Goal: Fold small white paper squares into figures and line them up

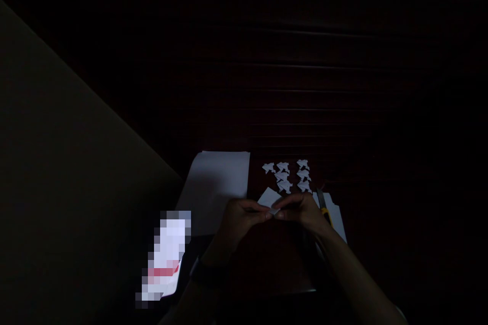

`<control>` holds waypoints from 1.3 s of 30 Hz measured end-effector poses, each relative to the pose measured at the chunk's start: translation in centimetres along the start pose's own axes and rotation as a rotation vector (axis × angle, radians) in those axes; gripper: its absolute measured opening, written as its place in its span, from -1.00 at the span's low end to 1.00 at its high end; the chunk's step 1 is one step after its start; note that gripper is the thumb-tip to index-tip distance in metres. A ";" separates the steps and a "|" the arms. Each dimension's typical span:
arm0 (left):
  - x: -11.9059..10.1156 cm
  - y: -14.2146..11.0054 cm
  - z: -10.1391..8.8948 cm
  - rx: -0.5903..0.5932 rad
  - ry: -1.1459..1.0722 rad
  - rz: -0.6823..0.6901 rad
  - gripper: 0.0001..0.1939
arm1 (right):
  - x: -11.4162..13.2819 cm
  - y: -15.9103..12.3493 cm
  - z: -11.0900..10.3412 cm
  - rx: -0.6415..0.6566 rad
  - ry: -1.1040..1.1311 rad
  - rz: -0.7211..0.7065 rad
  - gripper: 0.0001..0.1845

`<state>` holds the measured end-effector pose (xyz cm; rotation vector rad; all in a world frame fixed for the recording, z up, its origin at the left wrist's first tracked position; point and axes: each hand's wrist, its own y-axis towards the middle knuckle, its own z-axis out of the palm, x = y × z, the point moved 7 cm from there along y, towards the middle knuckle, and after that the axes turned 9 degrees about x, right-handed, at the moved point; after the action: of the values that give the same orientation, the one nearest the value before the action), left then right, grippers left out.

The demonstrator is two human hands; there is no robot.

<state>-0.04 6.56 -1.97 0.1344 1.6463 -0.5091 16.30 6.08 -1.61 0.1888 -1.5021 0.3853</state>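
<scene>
Both hands pinch one small piece of white paper point(270, 196), with its upper corner pointing away from me. My left hand point(244, 216) grips the near left part between thumb and fingers. From the other side, my right hand point(301, 210) pinches the near right part, so the fingertips of both hands almost meet. The near edge of the paper looks folded, though fingers hide much of it. Just beyond lie several small folded white paper figures point(282, 167), grouped in two columns with one figure point(268, 168) off to the left.
A stack of white sheets point(224, 172) lies to the left. On the right, a yellow and black utility knife point(325, 209) rests on white paper point(337, 213). A bright blurred screen point(168, 249) stands at lower left. The dark table point(274, 264) is dimly lit.
</scene>
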 end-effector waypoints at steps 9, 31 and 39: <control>0.0 0.0 0.0 -0.029 0.033 -0.012 -0.87 | -0.4 0.0 -0.2 -0.035 -0.026 0.040 -0.83; 0.0 0.1 0.4 -0.089 -0.124 0.009 -0.86 | -1.3 -0.4 -0.2 -0.237 0.099 -0.031 -0.77; -0.7 -0.2 0.7 -0.087 -0.169 0.020 -0.77 | -1.1 -0.4 -0.4 -0.237 0.115 -0.064 -0.73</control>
<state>0.59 6.22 -1.28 0.0424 1.4979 -0.4215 16.78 5.68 -2.69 0.0265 -1.4116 0.1623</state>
